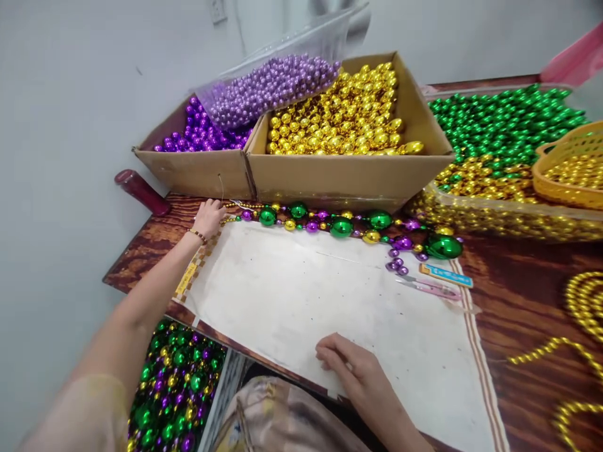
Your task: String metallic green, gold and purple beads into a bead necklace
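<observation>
The left hand (210, 216) reaches to the far left of the tabletop (527, 314), its fingers closed on the left end of the bead strand (342, 226). The strand lies stretched along the far edge of the white cloth (301, 301), just in front of the cardboard box of gold beads (348, 179). The right hand (351, 364) lies slack and unclenched on the near edge of the cloth, well apart from the strand, with pink snips (431, 289) to the far right of it and a bin of mixed beads (179, 383) below the tabletop, near left.
</observation>
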Demonstrator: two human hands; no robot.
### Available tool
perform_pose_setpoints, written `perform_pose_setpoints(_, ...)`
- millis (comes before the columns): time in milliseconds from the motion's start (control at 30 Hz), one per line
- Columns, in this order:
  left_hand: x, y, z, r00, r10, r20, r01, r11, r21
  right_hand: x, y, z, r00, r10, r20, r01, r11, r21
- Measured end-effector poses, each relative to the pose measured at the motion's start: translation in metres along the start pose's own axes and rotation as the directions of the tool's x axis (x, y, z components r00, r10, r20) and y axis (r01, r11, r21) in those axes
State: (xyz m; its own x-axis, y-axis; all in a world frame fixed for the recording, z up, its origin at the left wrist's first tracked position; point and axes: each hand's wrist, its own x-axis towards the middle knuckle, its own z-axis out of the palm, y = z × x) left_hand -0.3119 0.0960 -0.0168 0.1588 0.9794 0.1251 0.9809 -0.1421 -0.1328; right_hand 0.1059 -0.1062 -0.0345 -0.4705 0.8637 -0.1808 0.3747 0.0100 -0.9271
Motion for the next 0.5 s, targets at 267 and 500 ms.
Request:
perform_pose_setpoints(267, 0.036, -0.009, -0.002, 0.986, 0.117, 0.117, -0.129, 0.986, 0.102, -0.002, 0.013, -0.003, 0.998, 0.012, -0.055, -0.016, 0.997, -0.076)
perform_pose_setpoints(500, 0.026, -0.025, -0.006, 0.991, 0.084, 0.104, -0.097, 0.987, 0.128, -0.001, 0.016, -0.003, 0.999, 0.012, -0.047, -0.015, 0.998, -0.068)
